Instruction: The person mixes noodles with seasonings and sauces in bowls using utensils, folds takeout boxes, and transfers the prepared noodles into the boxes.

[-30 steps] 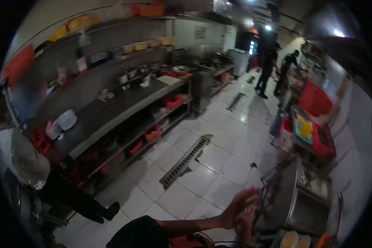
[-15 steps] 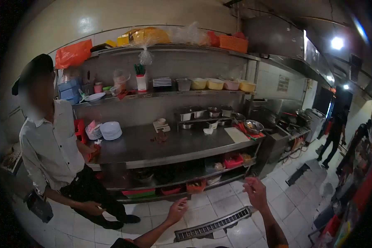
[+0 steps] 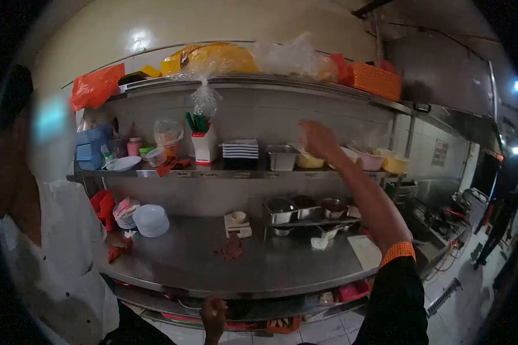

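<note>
- Tubs (image 3: 369,161) in row on far shelf (image 3: 230,174), likely for quick reach
- right hand (image 3: 317,140) raised before left yellow tub (image 3: 309,163), can't tell grip
- left hand (image 3: 213,314) low, near side of counter (image 3: 172,259), grip unclear

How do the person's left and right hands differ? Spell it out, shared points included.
The right hand is up in front of the lower wall shelf; the left hand is low, below the counter's front edge in the picture.
Behind the right hand, an orange cuff and black sleeve show; behind the left hand, no sleeve shows.
Both are bare, and neither appears to hold anything.
</note>
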`<action>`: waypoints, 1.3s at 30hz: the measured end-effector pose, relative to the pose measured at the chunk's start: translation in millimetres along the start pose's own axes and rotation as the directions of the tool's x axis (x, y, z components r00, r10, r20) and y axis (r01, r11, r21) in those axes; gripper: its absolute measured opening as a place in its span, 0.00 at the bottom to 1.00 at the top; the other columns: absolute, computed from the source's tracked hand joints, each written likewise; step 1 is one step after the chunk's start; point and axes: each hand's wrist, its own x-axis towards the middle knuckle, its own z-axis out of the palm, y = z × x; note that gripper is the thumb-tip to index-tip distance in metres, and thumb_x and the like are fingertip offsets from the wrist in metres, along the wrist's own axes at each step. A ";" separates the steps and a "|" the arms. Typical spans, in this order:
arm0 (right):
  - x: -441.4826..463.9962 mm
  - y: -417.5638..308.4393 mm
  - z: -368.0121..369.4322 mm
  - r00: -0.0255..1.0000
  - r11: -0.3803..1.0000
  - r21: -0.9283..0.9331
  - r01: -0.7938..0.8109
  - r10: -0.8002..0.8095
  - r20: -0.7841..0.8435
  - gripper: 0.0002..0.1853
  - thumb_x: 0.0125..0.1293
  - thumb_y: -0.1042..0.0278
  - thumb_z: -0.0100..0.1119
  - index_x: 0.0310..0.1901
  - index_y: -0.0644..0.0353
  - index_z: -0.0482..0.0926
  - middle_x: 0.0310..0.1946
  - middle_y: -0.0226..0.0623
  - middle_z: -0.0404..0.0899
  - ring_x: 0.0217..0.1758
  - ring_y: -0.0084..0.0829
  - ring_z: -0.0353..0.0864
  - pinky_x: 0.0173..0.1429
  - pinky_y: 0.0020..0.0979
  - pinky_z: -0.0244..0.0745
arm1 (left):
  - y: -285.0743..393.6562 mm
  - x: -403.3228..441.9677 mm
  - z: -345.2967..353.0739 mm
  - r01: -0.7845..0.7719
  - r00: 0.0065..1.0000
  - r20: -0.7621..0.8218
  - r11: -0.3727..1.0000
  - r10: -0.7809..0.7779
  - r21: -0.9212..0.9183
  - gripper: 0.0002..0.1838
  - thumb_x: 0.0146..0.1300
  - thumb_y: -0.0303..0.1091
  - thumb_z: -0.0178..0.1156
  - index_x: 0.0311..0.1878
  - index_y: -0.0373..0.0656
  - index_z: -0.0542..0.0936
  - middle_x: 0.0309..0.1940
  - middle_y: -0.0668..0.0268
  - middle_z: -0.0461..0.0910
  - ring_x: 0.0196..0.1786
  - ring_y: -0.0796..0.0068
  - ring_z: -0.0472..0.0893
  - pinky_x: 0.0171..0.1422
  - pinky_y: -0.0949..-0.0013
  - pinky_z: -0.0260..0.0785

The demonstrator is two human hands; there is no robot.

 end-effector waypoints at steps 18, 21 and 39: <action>291.7 284.4 45.1 0.766 0.979 0.203 -0.004 0.133 -0.629 0.15 0.70 0.58 0.44 0.44 0.62 0.71 0.40 0.45 0.77 0.43 0.42 0.79 0.47 0.39 0.71 | -29.5 104.7 83.0 0.024 0.848 -0.473 0.874 0.239 0.485 0.13 0.63 0.30 0.59 0.50 0.37 0.77 0.33 0.61 0.81 0.33 0.72 0.79 0.37 0.70 0.71; 289.3 279.5 12.2 0.702 0.765 0.611 0.205 0.320 -0.636 0.18 0.73 0.52 0.43 0.42 0.61 0.69 0.40 0.42 0.76 0.48 0.38 0.77 0.51 0.34 0.70 | -7.3 151.0 108.3 -0.115 0.877 -0.332 0.822 0.347 0.557 0.13 0.63 0.29 0.59 0.50 0.38 0.77 0.34 0.60 0.80 0.35 0.71 0.79 0.40 0.69 0.71; 161.8 178.8 8.1 0.981 0.867 -0.494 0.069 -0.148 -0.123 0.23 0.64 0.70 0.50 0.62 0.56 0.67 0.57 0.46 0.69 0.59 0.44 0.69 0.61 0.41 0.65 | 247.8 357.7 249.2 -0.962 0.189 0.368 0.097 0.910 0.254 0.22 0.61 0.40 0.60 0.58 0.43 0.72 0.51 0.57 0.72 0.56 0.57 0.72 0.57 0.54 0.66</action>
